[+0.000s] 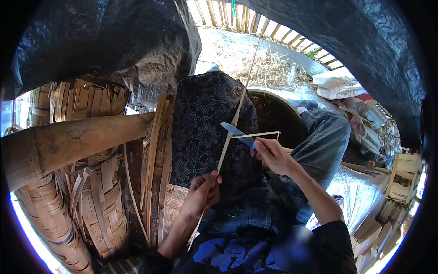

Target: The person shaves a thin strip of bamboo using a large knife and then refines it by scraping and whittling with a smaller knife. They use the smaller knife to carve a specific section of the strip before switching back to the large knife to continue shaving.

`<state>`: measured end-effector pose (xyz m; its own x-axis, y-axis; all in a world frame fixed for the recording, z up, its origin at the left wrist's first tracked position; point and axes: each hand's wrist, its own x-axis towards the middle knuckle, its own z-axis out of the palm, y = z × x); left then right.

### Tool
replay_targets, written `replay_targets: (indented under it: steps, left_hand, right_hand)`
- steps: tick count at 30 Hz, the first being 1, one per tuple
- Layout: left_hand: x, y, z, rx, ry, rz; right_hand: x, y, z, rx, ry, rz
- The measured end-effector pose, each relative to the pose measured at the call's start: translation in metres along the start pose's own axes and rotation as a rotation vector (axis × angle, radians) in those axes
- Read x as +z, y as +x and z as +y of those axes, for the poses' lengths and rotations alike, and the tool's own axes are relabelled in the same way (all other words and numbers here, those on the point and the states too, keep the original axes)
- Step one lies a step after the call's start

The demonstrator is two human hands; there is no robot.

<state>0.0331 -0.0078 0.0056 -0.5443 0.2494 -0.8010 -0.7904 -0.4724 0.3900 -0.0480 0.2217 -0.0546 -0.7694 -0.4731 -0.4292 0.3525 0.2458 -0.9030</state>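
Note:
My left hand [206, 192] is closed around a long, thin bamboo strip [223, 158], which runs upward from my lap past the dark patterned cloth [200, 119] over my leg. My right hand [273, 156] grips a knife [233, 129] with a bluish handle, mostly hidden by the fingers. The blade points up and left, and it meets the strip above my left hand. At the blade a thin pale sliver [260, 135] extends to the right and bends down near my right hand.
A thick bamboo pole [77, 141] crosses at left, in front of bundled split bamboo [98, 201]. Upright slats [157, 164] stand beside my leg. A dark round tub [273, 114] lies ahead, with shavings [269, 68] beyond it. Black sheeting [114, 36] hangs overhead.

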Motion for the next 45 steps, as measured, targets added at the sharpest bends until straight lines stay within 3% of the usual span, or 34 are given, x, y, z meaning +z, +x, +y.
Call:
replay_targets:
  steps: [6, 9, 11, 14, 18, 20, 25, 27, 28, 29, 31, 33, 35, 39, 45]
  left_hand:
    - [0.012, 0.000, 0.000, 0.042, 0.136, 0.119]
    - [0.016, 0.002, 0.000, 0.077, 0.170, 0.180]
    - [0.015, 0.003, -0.003, 0.117, 0.331, 0.196]
    - [0.014, 0.005, -0.010, 0.115, 0.323, 0.209]
    - [0.021, 0.004, -0.008, 0.072, 0.266, 0.218]
    - [0.013, 0.006, -0.013, 0.089, 0.053, 0.179]
    - [0.016, 0.006, -0.013, 0.079, 0.089, 0.190]
    - [0.015, 0.007, -0.014, 0.110, 0.084, 0.197]
    - [0.013, 0.008, -0.014, 0.097, 0.056, 0.199]
    - [0.010, 0.007, -0.013, 0.080, 0.034, 0.194]
    - [0.007, 0.005, -0.008, 0.060, 0.043, 0.168]
    - [0.006, 0.005, -0.013, 0.040, 0.037, 0.148]
    - [0.004, 0.009, -0.021, 0.146, 0.023, 0.166]
    - [0.004, 0.005, -0.015, 0.130, 0.020, 0.157]
    - [-0.001, 0.010, -0.019, 0.105, 0.036, 0.119]
  right_hand:
    - [-0.002, -0.002, 0.001, -0.191, -0.209, -0.074]
    - [0.007, -0.004, 0.016, -0.299, -0.280, 0.016]
    - [0.019, -0.004, 0.025, -0.610, -0.470, 0.421]
    - [0.018, -0.002, 0.019, -0.647, -0.429, 0.321]
    - [0.017, 0.016, -0.005, -0.499, -0.466, 0.147]
    - [0.009, 0.010, -0.004, -0.024, -0.364, -0.130]
    - [0.020, -0.003, 0.006, -0.105, -0.348, 0.007]
    - [0.026, 0.009, -0.009, -0.229, -0.486, 0.112]
    - [0.031, 0.009, 0.010, -0.405, -0.512, 0.210]
    - [0.028, 0.001, 0.019, -0.402, -0.510, 0.216]
    - [0.011, -0.013, 0.028, -0.033, -0.246, -0.122]
    - [0.026, -0.004, 0.019, -0.125, -0.264, -0.018]
    - [0.036, 0.017, -0.001, -0.357, -0.407, 0.145]
    - [0.036, 0.007, -0.007, -0.132, -0.299, 0.060]
    - [0.036, 0.002, -0.004, -0.178, -0.338, 0.105]
